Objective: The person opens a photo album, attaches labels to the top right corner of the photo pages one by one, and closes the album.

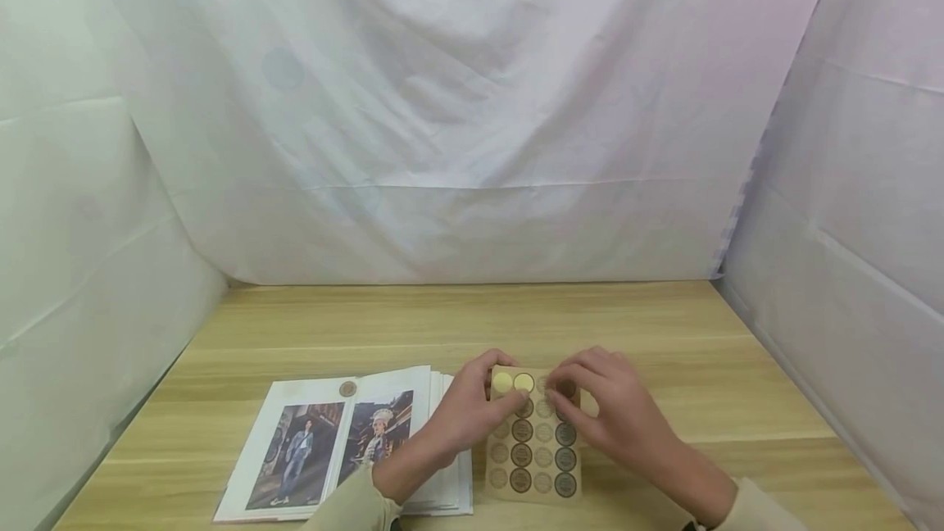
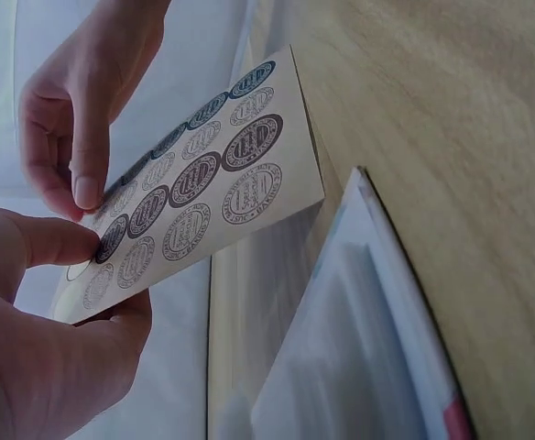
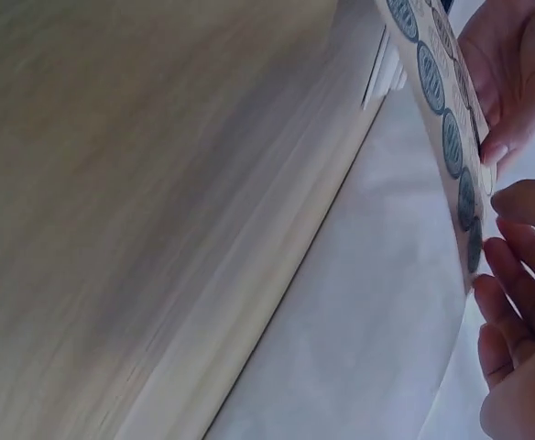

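A kraft-coloured sticker sheet [image 1: 533,492] bears rows of round stickers [image 1: 521,456], some pale and some dark-ringed. My left hand [image 1: 472,404] grips its upper left edge, thumb on the face and fingers behind. Two round spots near that thumb look bright yellow. At the sheet's upper right, my right hand [image 1: 612,400] bends its thumb and index finger against the stickers. In the left wrist view the sheet [image 2: 286,188] is tilted up off the table. Whether the right fingertips hold a sticker is hidden.
Left of the sheet lies an open photo album [image 1: 247,465] with two photos of people in view. A round sticker [image 1: 348,388] is on its page near the top. The wooden table [image 1: 664,326] is enclosed by white cloth [image 1: 472,105] at the back and sides.
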The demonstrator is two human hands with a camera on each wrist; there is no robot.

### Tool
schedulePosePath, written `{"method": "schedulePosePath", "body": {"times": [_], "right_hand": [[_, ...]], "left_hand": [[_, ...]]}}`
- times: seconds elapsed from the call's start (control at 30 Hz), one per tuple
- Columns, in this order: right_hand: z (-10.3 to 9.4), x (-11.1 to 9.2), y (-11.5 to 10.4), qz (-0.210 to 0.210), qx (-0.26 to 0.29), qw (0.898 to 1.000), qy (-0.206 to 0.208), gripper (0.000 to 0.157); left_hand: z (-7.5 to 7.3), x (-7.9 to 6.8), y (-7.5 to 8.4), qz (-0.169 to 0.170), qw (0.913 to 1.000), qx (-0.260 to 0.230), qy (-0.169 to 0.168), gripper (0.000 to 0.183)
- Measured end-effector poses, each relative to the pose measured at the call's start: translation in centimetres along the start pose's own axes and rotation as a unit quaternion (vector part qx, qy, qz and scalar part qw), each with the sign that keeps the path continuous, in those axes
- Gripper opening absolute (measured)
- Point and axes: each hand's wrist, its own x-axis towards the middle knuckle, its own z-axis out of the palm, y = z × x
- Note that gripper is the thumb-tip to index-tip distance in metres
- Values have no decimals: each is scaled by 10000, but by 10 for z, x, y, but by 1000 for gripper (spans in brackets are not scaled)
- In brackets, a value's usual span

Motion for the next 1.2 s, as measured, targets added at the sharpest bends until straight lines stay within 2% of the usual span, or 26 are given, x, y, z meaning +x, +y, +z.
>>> {"method": "schedulePosePath", "body": {"times": [0.23,0.7,0.9,1.07,1.2], "right_hand": [[3,-2,-5,208,-275,9993,-163,26],[0,0,-9,281,-114,9994,-157,19],[0,2,-12,288,-142,9993,-174,21],[0,2,-12,357,-182,9989,-224,24],[-1,3,-11,374,-192,9988,-237,23]], "left_hand": [[2,0,1,45,9998,-113,-132,32],[1,-2,5,345,9986,-20,-390,26],[2,-2,5,508,9978,-56,-413,22],[2,-2,5,466,9974,-283,-472,23],[2,-2,5,425,9977,-266,-447,24]]}}
